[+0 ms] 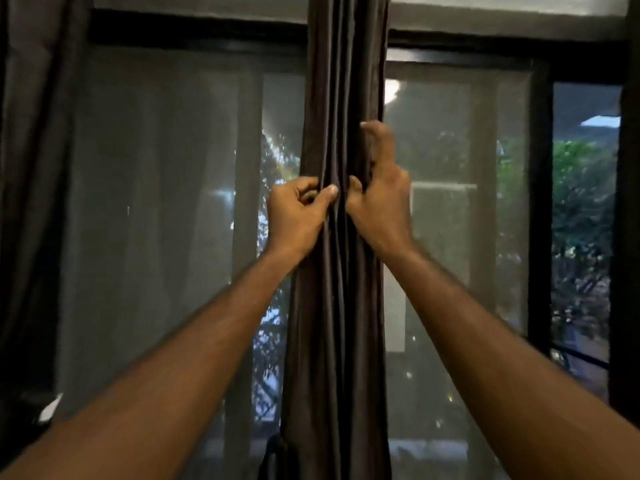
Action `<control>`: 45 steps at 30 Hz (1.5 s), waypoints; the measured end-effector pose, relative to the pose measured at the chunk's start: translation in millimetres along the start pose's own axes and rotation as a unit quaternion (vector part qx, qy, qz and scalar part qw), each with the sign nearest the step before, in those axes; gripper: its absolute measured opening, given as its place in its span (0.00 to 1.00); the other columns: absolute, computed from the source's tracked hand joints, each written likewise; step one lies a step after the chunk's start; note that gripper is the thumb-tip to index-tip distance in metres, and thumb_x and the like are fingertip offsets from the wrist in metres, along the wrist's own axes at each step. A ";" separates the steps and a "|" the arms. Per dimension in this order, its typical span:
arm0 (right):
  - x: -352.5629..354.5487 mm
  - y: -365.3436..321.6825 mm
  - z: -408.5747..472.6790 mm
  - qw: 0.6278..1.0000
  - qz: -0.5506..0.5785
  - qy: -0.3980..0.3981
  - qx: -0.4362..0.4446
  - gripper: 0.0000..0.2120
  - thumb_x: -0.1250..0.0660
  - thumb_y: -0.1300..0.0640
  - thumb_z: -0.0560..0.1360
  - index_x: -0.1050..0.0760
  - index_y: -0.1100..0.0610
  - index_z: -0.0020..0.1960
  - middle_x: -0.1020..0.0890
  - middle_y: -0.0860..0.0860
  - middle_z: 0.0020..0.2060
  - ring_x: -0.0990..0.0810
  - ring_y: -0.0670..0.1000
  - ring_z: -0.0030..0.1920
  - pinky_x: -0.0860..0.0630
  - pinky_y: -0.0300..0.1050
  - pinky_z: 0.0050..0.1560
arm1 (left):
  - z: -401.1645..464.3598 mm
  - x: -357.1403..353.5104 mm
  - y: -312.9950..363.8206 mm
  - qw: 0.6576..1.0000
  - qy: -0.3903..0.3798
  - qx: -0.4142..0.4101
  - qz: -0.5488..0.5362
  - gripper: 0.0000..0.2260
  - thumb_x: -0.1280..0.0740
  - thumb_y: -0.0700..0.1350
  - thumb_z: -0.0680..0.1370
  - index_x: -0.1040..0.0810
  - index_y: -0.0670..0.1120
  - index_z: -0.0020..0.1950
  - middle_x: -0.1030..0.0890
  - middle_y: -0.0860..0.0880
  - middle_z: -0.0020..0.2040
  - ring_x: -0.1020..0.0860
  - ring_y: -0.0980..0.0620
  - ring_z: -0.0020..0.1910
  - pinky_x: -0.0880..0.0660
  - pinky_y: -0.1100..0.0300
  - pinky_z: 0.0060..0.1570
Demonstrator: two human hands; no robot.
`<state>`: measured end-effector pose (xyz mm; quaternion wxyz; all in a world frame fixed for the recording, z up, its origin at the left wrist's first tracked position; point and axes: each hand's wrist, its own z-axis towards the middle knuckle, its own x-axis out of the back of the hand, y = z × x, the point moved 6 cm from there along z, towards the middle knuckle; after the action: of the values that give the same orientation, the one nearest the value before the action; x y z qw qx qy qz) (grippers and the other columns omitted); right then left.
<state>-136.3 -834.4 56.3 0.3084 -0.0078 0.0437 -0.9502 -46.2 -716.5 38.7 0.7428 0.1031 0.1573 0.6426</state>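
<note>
The step in hand is judged to be the working of the gathered curtain (337,323), which hangs in tight folds from 12 to 6 o'clock down the middle of the view; whether it is to be drawn apart or bunched tighter cannot be told. To be done well, the pull should be shared evenly, by the left hand (298,216) toward 9 o'clock and by the right hand (379,209) toward 3 o'clock; the cloth should be kept level and let slide rather than dragged downward; the mesh screen (156,202) behind should be left untouched.

At 9 o'clock a second curtain (31,150) is seen, well apart; just left of centre the left edge of the gathered curtain is pinched by the left hand, its fingers (301,188) curled narrow and the thumb laid over a fold; the cloth lies between the two hands, touching both; its right edge is gripped by the right hand, one finger being raised toward 12 o'clock along that edge; at 3 o'clock the dark window frame (540,202) and green foliage (585,188) are seen.
</note>
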 end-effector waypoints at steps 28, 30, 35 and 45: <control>-16.4 11.1 -323.2 0.936 -0.280 -0.053 -0.206 0.17 0.22 0.47 0.69 0.21 0.53 0.52 0.35 0.58 0.67 0.32 0.62 0.67 0.29 0.65 0.60 | -288.5 92.3 -134.8 0.978 -0.003 0.190 0.092 0.07 0.23 0.42 0.73 0.15 0.44 0.50 0.16 0.54 0.38 0.19 0.59 0.34 0.20 0.58 0.37; -18.4 5.3 -333.1 0.925 -0.320 -0.072 -0.193 0.16 0.23 0.45 0.70 0.20 0.53 0.51 0.35 0.58 0.68 0.34 0.62 0.68 0.33 0.63 0.61 | -297.3 88.5 -127.0 0.980 -0.012 0.174 0.099 0.07 0.23 0.40 0.73 0.17 0.49 0.47 0.19 0.55 0.35 0.23 0.60 0.31 0.23 0.59 0.32; -12.5 -18.1 -356.6 0.915 -0.366 -0.058 -0.160 0.07 0.24 0.53 0.71 0.17 0.52 0.48 0.32 0.59 0.71 0.34 0.62 0.70 0.33 0.63 0.62 | -315.3 96.0 -119.1 0.983 0.017 0.143 0.110 0.03 0.27 0.41 0.74 0.17 0.42 0.45 0.22 0.54 0.35 0.26 0.60 0.30 0.27 0.62 0.32; 1.4 -76.4 -368.6 0.936 -0.352 -0.019 0.022 0.03 0.28 0.58 0.76 0.15 0.54 0.48 0.26 0.53 0.67 0.27 0.54 0.63 0.28 0.53 0.58 | -346.5 113.1 -90.0 0.978 0.070 0.140 0.141 0.08 0.29 0.40 0.76 0.19 0.42 0.37 0.23 0.52 0.34 0.24 0.54 0.32 0.27 0.55 0.32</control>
<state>-197.5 -744.8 -304.1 -0.0451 -0.0341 0.0117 -0.9983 -76.0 -635.6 -326.6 0.6101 0.1820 0.2814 0.7180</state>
